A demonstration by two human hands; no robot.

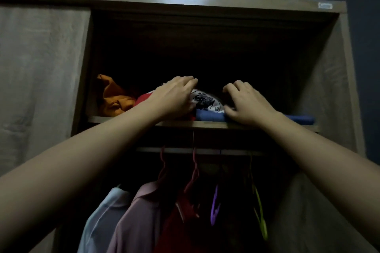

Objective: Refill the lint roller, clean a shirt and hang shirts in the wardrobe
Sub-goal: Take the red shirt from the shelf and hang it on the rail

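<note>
While both arms reach up, left hand (176, 96) and right hand (246, 104) on folded clothes (205, 101) (grip loose, fingers curled).

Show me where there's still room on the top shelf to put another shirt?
Crowded: the orange cloth, the printed white shirt and the blue folded cloth fill the shelf's left and middle, under the left hand and right hand. The far right, toward the wardrobe wall, looks emptier, but it's too dark to be sure.
</note>
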